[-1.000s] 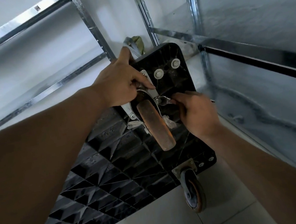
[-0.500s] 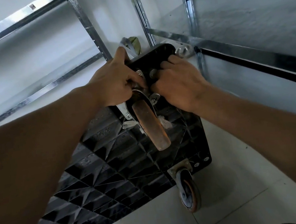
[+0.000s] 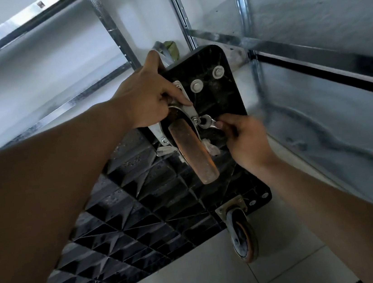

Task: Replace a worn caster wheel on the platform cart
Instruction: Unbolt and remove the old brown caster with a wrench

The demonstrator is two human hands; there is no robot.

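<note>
Gripping caster bracket [image 3: 190, 111] with left hand [image 3: 151, 98], pinching wrench [image 3: 209, 124] at bolt [image 3: 195, 120] with right hand [image 3: 245, 139]; may slip, rounding bolt

Left hand [image 3: 149, 98] and right hand [image 3: 246, 141]: both bare. Left forearm [image 3: 44, 184] and right forearm [image 3: 344, 210]: bare skin throughout visible length.

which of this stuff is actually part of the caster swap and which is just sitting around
In the job: left hand holding the caster bracket; worn caster wheel; wrench in right hand; platform cart.
Lying about: metal shelving; other caster; greenish object behind the cart.
</note>
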